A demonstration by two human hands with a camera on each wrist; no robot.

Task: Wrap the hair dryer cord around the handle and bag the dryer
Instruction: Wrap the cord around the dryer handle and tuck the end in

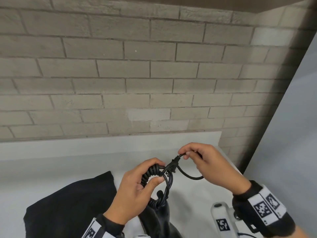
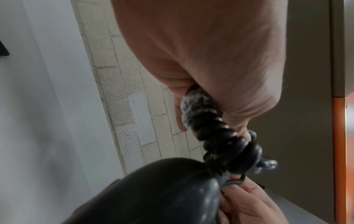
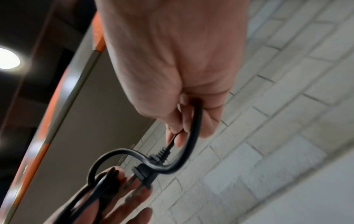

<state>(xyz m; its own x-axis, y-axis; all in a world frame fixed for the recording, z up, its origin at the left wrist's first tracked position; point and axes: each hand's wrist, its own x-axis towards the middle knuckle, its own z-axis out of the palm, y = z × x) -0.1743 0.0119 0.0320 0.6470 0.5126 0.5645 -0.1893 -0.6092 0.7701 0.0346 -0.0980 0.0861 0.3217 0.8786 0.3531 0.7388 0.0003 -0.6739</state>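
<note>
My left hand (image 1: 137, 186) grips the black hair dryer's handle (image 1: 151, 174), which is wound tightly with black cord (image 2: 216, 136). The dryer body (image 1: 163, 219) hangs down below that hand, glossy and dark (image 2: 162, 194) in the left wrist view. My right hand (image 1: 205, 162) pinches the cord just behind the plug (image 1: 171, 166), with a loose loop of cord (image 1: 190, 176) sagging under it. In the right wrist view the plug (image 3: 147, 171) points toward the left hand's fingers (image 3: 122, 175). A black fabric bag (image 1: 72, 206) lies flat on the white counter to the left.
The white counter (image 1: 68, 162) runs along a grey brick wall (image 1: 137, 74). A pale panel (image 1: 291, 134) closes off the right side. A white camera mount (image 1: 221, 217) sits near my right wrist.
</note>
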